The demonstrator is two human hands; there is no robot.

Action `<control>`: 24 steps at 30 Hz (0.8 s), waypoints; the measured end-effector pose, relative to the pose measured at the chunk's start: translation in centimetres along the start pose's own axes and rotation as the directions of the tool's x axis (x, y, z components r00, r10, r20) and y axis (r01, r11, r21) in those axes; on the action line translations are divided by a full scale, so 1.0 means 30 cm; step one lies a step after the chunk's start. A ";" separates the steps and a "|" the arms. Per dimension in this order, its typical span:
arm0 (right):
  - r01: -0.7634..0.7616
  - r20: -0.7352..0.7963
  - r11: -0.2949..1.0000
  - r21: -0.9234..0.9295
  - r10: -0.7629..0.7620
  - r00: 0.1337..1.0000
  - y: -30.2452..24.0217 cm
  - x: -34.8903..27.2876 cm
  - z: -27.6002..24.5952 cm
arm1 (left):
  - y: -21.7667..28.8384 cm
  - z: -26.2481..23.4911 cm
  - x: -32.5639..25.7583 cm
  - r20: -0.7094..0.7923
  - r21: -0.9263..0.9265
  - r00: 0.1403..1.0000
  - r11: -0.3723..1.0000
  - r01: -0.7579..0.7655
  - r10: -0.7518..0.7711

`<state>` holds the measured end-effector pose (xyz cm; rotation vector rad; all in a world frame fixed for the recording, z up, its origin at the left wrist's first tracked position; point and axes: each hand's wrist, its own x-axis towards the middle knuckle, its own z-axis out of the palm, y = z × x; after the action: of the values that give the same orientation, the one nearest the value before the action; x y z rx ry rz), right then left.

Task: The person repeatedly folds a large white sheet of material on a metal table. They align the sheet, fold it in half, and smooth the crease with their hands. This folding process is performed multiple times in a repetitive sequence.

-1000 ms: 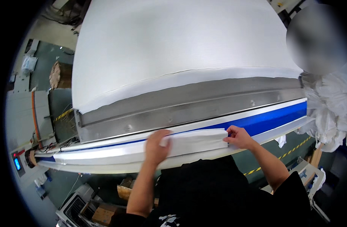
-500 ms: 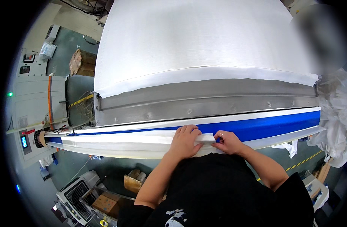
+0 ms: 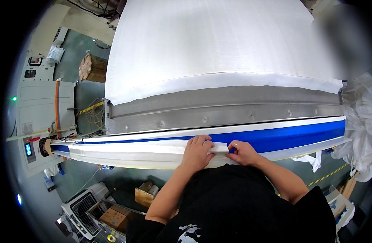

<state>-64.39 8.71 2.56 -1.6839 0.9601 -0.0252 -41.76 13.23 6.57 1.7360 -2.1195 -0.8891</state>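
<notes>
A long white cloth (image 3: 125, 152) lies in lengthwise folds along the left part of a narrow ledge with a blue surface (image 3: 291, 133). My left hand (image 3: 198, 152) is closed over the folded cloth near its right end, fingers on top and thumb toward me. Just to the right, my right hand (image 3: 242, 153) pinches at the end of that same cloth, thumb and forefinger together. A short folded stretch of it shows between both hands. What the right fingertips hold exactly is partly hidden.
Beyond the ledge, a wide white sheet (image 3: 218, 40) slopes over a grey metal bar (image 3: 226, 107). Clear plastic wrapping (image 3: 360, 121) is heaped at the right. A white machine cabinet (image 3: 44, 103) stands left. An air cooler (image 3: 86, 206) and a cardboard box (image 3: 114, 217) sit at lower left.
Both hands keep their grip on the cloth in almost the same place, with only slight finger movement. The whole surroundings have shifted slightly right in the picture.
</notes>
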 end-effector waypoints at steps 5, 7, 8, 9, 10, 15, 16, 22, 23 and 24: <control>0.026 0.018 0.999 -0.020 -0.026 0.999 0.000 0.007 0.005 | 0.000 0.005 -0.015 -0.016 0.015 1.000 1.000 0.018 -0.018; 0.038 0.021 0.999 -0.030 -0.037 0.999 -0.001 0.009 0.004 | 0.003 0.007 -0.021 -0.036 0.011 0.999 1.000 0.028 -0.027; 0.045 0.022 0.998 -0.036 -0.044 0.999 -0.002 0.010 0.002 | 0.006 0.010 -0.021 -0.049 0.005 0.998 0.999 0.035 -0.035; 0.050 0.023 0.998 -0.039 -0.049 0.999 -0.002 0.011 0.002 | 0.009 0.011 -0.022 -0.063 -0.001 0.997 0.999 0.042 -0.042; 0.055 0.023 0.998 -0.041 -0.054 0.998 -0.002 0.012 0.002 | 0.010 0.014 -0.024 -0.062 0.002 0.997 0.999 0.049 -0.049; 0.075 0.029 0.995 -0.068 -0.073 0.997 -0.013 0.013 -0.003 | -0.001 0.021 -0.032 -0.051 0.011 0.996 0.997 0.072 -0.071; 0.072 0.032 0.995 -0.066 -0.070 0.997 -0.012 0.014 -0.002 | -0.002 0.021 -0.033 -0.039 0.015 0.996 0.997 0.077 -0.077; 0.100 0.039 0.991 -0.087 -0.097 0.995 -0.007 0.017 0.006 | 0.001 0.010 -0.030 0.012 0.039 0.993 0.992 0.118 -0.118; 0.107 0.037 0.990 -0.091 -0.104 0.994 -0.007 0.017 0.007 | 0.001 0.010 -0.030 0.021 0.043 0.992 0.992 0.122 -0.123; 0.113 0.034 0.989 -0.091 -0.111 0.993 -0.006 0.017 0.007 | 0.001 0.010 -0.031 0.029 0.047 0.991 0.991 0.126 -0.127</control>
<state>-63.84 8.58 2.41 -1.8176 0.8556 -0.0317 -41.73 14.20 6.53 1.9089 -2.0837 -0.9144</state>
